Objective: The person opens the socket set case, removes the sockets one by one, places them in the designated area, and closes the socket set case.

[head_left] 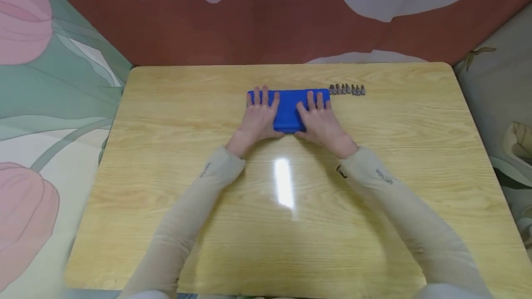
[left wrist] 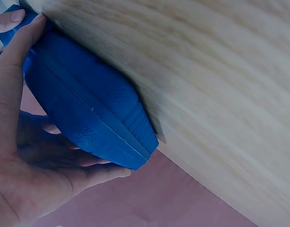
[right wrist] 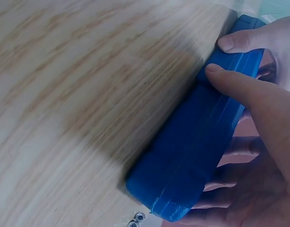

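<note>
A closed blue plastic case (head_left: 289, 110) lies flat on the wooden table (head_left: 187, 119), toward the far middle. My left hand (head_left: 258, 116) grips its left half, fingers laid over the lid and thumb on the near edge. My right hand (head_left: 321, 119) grips the right half the same way. In the left wrist view the blue case (left wrist: 88, 104) shows its seam, with my left hand (left wrist: 21, 175) wrapped around it. In the right wrist view my right hand (right wrist: 265, 118) has its thumb pressed on the seam of the blue case (right wrist: 197, 146).
A short row of several metal screwdriver bits (head_left: 347, 89) stands just right of the case near the table's far edge; two of the metal bits (right wrist: 136, 219) show in the right wrist view. Patterned fabric surrounds the table.
</note>
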A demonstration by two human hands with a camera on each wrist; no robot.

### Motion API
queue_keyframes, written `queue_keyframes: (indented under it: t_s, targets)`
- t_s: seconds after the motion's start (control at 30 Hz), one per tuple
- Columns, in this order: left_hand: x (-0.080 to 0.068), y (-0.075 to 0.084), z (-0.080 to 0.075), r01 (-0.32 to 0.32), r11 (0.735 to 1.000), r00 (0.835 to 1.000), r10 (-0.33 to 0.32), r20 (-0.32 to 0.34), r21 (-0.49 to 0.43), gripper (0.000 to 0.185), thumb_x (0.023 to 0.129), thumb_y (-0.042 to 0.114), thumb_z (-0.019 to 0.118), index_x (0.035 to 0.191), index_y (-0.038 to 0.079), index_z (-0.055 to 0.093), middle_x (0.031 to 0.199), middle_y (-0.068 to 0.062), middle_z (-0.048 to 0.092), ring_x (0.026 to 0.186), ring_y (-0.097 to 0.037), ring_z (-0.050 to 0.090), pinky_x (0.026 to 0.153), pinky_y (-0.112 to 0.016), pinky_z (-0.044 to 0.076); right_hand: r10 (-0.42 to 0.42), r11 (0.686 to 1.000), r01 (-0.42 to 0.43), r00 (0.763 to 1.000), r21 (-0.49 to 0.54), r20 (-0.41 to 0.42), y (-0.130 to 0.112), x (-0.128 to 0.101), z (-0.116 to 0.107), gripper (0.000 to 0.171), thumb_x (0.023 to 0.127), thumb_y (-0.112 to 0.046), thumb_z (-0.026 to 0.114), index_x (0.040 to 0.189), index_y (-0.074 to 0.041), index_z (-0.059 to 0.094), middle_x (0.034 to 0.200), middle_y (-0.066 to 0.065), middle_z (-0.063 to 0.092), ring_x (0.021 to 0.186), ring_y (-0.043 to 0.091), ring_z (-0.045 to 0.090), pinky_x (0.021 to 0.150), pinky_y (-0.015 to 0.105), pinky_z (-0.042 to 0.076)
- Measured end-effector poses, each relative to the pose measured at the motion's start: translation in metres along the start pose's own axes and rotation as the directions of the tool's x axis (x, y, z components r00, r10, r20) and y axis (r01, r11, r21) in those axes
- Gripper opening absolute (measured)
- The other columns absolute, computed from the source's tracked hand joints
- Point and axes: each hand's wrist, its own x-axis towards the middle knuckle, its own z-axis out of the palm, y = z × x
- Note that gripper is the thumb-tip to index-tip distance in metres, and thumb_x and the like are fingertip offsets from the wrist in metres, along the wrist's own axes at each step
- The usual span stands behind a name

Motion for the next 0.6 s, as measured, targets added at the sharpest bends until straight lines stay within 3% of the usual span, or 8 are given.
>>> queue_keyframes:
  t_s: [0.2,0.37,0.6]
  targets:
    - [0.001,0.006,0.003,-0.005,1.000,1.000,0.006,0.029,-0.022,0.116,0.070,0.074,0.067,0.152,0.003,0.025,0.150,-0.036,0.018,0.136,-0.055,0.018,0.106,-0.066,0.022,0.013,1.000,-0.013,1.000,-0.006,-0.007,0.001,-0.006,0.005,0.083,0.082,-0.049,0.073,0.138,0.001,0.036,0.145,0.042,0.023,0.130,0.061,0.023,0.099,0.071,0.028]
    - [0.003,0.010,0.003,-0.012,1.000,1.000,0.012,0.028,-0.011,0.116,0.071,0.073,0.067,0.152,0.004,0.023,0.151,-0.035,0.017,0.137,-0.054,0.016,0.107,-0.065,0.021,0.015,1.000,-0.017,0.996,-0.021,-0.085,0.004,-0.011,0.012,0.082,0.080,-0.048,0.076,0.134,0.002,0.040,0.143,0.041,0.028,0.129,0.061,0.028,0.098,0.070,0.031]
    - [-0.004,0.005,0.008,-0.012,1.000,1.000,0.012,0.026,0.002,0.114,0.071,0.074,0.065,0.151,0.003,0.026,0.150,-0.036,0.019,0.135,-0.056,0.020,0.105,-0.066,0.024,-0.010,1.000,0.011,0.994,0.007,-0.108,-0.001,-0.009,0.021,0.083,0.080,-0.046,0.076,0.137,0.002,0.039,0.143,0.042,0.027,0.129,0.061,0.026,0.099,0.071,0.028]
